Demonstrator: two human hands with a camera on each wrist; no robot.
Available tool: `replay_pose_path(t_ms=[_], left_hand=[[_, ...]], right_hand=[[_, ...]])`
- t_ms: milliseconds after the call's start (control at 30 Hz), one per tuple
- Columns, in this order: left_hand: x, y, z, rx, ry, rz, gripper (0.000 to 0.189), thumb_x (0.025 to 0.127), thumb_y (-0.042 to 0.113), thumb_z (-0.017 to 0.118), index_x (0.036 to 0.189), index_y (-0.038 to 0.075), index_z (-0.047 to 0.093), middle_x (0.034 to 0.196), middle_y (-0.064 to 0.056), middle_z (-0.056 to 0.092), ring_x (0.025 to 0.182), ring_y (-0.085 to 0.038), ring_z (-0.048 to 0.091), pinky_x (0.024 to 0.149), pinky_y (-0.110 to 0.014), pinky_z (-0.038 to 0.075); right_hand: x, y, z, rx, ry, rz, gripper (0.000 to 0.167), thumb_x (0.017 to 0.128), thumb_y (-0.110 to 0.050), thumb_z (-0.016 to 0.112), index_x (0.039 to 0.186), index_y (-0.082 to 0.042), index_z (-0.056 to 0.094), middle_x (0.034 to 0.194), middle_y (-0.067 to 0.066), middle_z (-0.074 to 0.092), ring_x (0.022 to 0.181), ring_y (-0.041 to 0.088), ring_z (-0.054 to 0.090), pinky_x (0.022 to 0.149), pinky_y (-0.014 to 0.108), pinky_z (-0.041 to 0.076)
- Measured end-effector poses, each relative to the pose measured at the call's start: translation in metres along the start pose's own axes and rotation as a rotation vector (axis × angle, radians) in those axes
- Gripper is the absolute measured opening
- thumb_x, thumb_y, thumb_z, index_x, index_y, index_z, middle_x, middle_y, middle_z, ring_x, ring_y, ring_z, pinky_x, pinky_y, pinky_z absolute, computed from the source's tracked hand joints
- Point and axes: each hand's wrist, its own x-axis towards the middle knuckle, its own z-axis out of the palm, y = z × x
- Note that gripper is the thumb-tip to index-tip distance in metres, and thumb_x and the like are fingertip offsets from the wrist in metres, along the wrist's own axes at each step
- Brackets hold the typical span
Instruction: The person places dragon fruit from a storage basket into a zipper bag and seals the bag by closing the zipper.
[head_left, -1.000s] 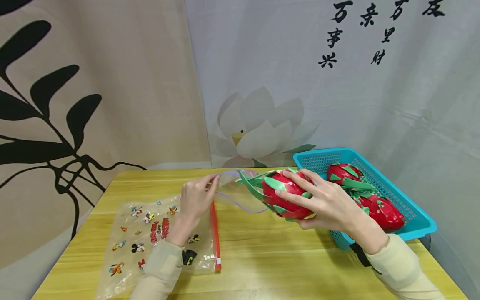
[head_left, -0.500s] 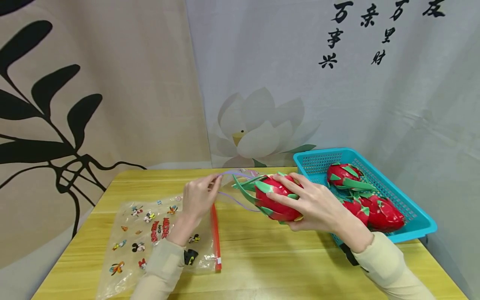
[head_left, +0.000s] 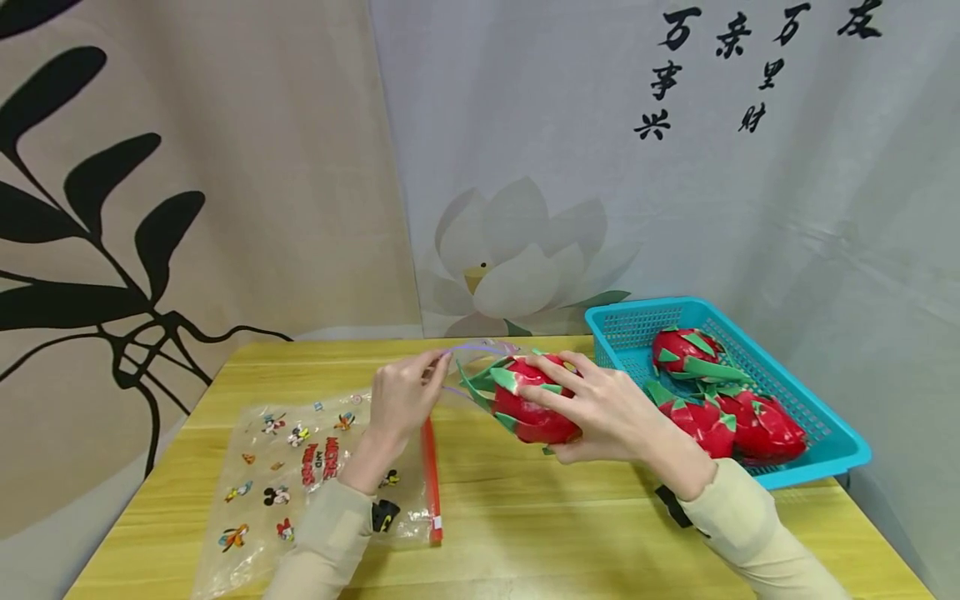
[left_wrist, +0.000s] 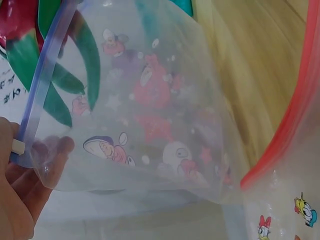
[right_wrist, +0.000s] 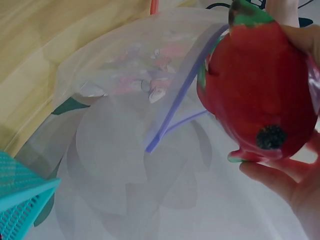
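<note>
In the head view my left hand pinches the edge of a clear zip bag with a purple zip; its mouth is spread apart. The left wrist view shows a white slider by my fingers and pink cartoon prints on the film. My right hand grips a red dragon fruit with green leaves, fingers over its top and side. The leaf tips point left and lie at the bag's mouth, between its purple rims; the left wrist view shows leaves through the film. The fruit hides part of the bag.
A blue perforated basket at the right holds several more dragon fruits. On the table's left lies a flat clear bag with a red zip and cartoon prints, under my left forearm. A printed curtain hangs behind the wooden table.
My right hand has moved left with the dragon fruit, bringing its leaves closer to my left hand and into the bag's mouth. My left hand has shifted slightly right, still pinching the bag's edge.
</note>
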Motion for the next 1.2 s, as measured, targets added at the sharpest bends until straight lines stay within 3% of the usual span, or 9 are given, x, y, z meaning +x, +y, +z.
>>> replay_pose_path(t_ms=[267, 467, 633, 833, 1033, 1200], left_hand=[[-0.003, 0.001, 0.0, -0.015, -0.023, 0.002, 0.009, 0.085, 0.006, 0.068, 0.086, -0.001, 0.073, 0.074, -0.016, 0.073, 0.055, -0.019, 0.07, 0.048, -0.017, 0.054], [-0.006, 0.002, 0.0, 0.011, -0.03, 0.028, 0.011, 0.083, 0.007, 0.07, 0.088, -0.002, 0.073, 0.074, -0.015, 0.073, 0.052, -0.017, 0.067, 0.041, -0.01, 0.045], [-0.008, 0.001, 0.001, 0.024, -0.031, 0.049, 0.013, 0.081, 0.008, 0.072, 0.09, -0.001, 0.073, 0.077, -0.016, 0.074, 0.05, -0.016, 0.065, 0.038, -0.007, 0.037], [-0.011, 0.0, 0.001, 0.021, -0.033, 0.061, 0.016, 0.077, 0.005, 0.076, 0.09, -0.003, 0.073, 0.078, -0.018, 0.074, 0.051, -0.017, 0.067, 0.038, -0.006, 0.035], [-0.011, 0.0, 0.0, 0.009, -0.024, 0.079, 0.016, 0.078, 0.005, 0.074, 0.092, -0.003, 0.073, 0.082, -0.018, 0.074, 0.054, -0.018, 0.069, 0.039, -0.007, 0.04], [-0.01, 0.002, 0.001, -0.011, 0.005, 0.089, 0.017, 0.079, 0.005, 0.073, 0.094, -0.003, 0.073, 0.088, -0.021, 0.073, 0.059, -0.019, 0.071, 0.043, -0.013, 0.048]], right_hand=[[0.006, -0.003, 0.006, -0.01, -0.013, 0.073, 0.071, 0.058, -0.045, 0.08, 0.123, -0.025, 0.059, 0.13, 0.009, 0.061, 0.107, 0.028, 0.058, 0.052, 0.033, 0.058], [0.01, -0.002, 0.009, 0.005, 0.028, 0.147, 0.075, 0.057, -0.047, 0.08, 0.125, -0.025, 0.058, 0.127, 0.009, 0.063, 0.105, 0.028, 0.061, 0.054, 0.036, 0.059], [0.014, 0.0, 0.009, 0.042, 0.06, 0.213, 0.078, 0.056, -0.048, 0.081, 0.126, -0.022, 0.059, 0.125, 0.008, 0.063, 0.103, 0.028, 0.063, 0.058, 0.037, 0.06], [0.018, 0.0, 0.008, 0.111, 0.068, 0.318, 0.077, 0.058, -0.047, 0.081, 0.127, -0.021, 0.058, 0.122, 0.007, 0.064, 0.1, 0.027, 0.065, 0.064, 0.037, 0.061], [0.021, -0.004, 0.008, 0.135, 0.063, 0.383, 0.076, 0.06, -0.05, 0.081, 0.126, -0.021, 0.057, 0.121, 0.008, 0.065, 0.098, 0.026, 0.066, 0.063, 0.036, 0.06], [0.022, -0.007, 0.012, 0.15, 0.068, 0.373, 0.075, 0.06, -0.048, 0.082, 0.125, -0.022, 0.057, 0.122, 0.007, 0.064, 0.097, 0.026, 0.067, 0.063, 0.035, 0.06]])
